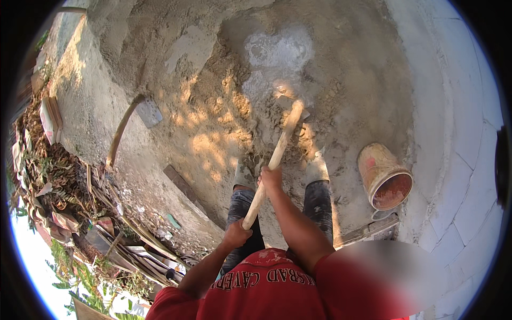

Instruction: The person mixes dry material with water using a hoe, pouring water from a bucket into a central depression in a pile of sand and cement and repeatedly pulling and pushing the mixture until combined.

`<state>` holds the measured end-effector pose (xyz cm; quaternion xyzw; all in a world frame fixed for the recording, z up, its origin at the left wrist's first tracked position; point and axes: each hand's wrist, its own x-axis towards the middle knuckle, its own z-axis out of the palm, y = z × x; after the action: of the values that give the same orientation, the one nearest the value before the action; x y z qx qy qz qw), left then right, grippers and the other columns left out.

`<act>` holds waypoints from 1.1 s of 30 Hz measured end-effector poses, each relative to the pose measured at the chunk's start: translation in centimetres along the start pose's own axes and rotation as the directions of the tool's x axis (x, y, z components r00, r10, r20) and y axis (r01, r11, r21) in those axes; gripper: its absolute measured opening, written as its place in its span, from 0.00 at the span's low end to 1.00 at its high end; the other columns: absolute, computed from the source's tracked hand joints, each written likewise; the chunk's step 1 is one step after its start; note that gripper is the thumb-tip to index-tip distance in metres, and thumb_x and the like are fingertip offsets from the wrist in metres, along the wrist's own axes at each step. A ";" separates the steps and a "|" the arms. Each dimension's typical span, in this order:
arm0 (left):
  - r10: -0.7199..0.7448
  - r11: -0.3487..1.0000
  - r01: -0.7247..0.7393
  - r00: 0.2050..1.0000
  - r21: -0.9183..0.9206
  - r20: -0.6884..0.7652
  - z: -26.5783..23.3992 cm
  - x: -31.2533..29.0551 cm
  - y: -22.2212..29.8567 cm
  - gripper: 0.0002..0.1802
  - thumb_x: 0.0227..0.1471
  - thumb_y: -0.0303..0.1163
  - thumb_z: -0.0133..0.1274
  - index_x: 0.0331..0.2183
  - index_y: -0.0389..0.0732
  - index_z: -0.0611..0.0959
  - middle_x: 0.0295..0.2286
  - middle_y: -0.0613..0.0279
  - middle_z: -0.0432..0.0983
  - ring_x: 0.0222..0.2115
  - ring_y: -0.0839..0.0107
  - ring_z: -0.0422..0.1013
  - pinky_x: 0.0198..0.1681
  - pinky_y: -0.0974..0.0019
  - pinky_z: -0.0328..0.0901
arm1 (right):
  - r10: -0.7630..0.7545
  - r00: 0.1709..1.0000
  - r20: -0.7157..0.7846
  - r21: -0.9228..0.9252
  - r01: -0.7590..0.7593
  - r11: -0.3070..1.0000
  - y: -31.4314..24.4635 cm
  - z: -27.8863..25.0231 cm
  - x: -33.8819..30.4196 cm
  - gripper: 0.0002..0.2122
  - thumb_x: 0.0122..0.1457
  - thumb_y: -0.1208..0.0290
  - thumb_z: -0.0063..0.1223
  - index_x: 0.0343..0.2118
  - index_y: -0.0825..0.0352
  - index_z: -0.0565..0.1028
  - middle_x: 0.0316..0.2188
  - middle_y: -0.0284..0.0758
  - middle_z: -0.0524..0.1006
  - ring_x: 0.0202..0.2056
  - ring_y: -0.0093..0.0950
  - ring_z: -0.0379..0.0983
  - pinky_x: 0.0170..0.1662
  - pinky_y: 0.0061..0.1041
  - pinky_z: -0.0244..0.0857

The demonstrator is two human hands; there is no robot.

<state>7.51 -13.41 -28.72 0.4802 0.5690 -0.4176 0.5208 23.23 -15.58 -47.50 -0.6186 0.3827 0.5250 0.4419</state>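
Both my hands grip the pale wooden handle of a hoe, which slants up and away from me. My left hand is closed round the near end of the handle. Farther up it, my right hand is wrapped round the shaft. The hoe's head is partly hidden in the wet grey-brown mix just ahead of my feet. Beyond it lies a pale, wet grey patch within the sandy mix.
A dirty, tipped bucket lies to the right, its mouth toward me. A second hoe rests at left. A plank lies left of my legs. Debris and leaves pile at far left; a pale block wall stands right.
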 end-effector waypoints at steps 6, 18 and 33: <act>0.366 0.929 -0.358 0.926 0.094 -0.092 5.2 4.4 7.3 0.15 0.47 0.34 0.57 0.37 0.37 0.77 0.30 0.36 0.77 0.38 0.37 0.74 0.41 0.41 0.68 | -0.354 0.928 -0.116 -0.116 0.341 0.933 -11.5 -6.2 -0.1 0.17 0.58 0.76 0.49 0.47 0.67 0.57 0.19 0.33 0.68 0.13 0.26 0.66 0.14 0.29 0.63; 0.324 0.898 -0.271 0.940 0.346 -0.106 -0.8 3.0 0.8 0.14 0.47 0.34 0.56 0.37 0.38 0.77 0.29 0.35 0.78 0.36 0.34 0.74 0.40 0.39 0.69 | -0.086 0.980 -0.177 -0.025 0.083 0.996 -0.2 -2.3 4.4 0.08 0.59 0.74 0.52 0.37 0.66 0.64 0.23 0.35 0.69 0.16 0.27 0.68 0.15 0.29 0.64; 0.555 0.788 -0.599 0.792 -0.143 -0.255 2.3 16.8 24.9 0.23 0.47 0.35 0.60 0.46 0.39 0.80 0.33 0.41 0.81 0.37 0.45 0.77 0.39 0.52 0.70 | -0.752 0.659 -0.018 -0.450 0.666 0.595 -33.5 1.8 2.9 0.20 0.59 0.69 0.52 0.47 0.78 0.61 0.24 0.43 0.75 0.19 0.29 0.74 0.20 0.29 0.70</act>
<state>32.43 -9.00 -45.06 0.6114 0.4853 -0.1229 0.6128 54.52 -3.27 -45.59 -0.8474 0.0292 0.3042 0.4343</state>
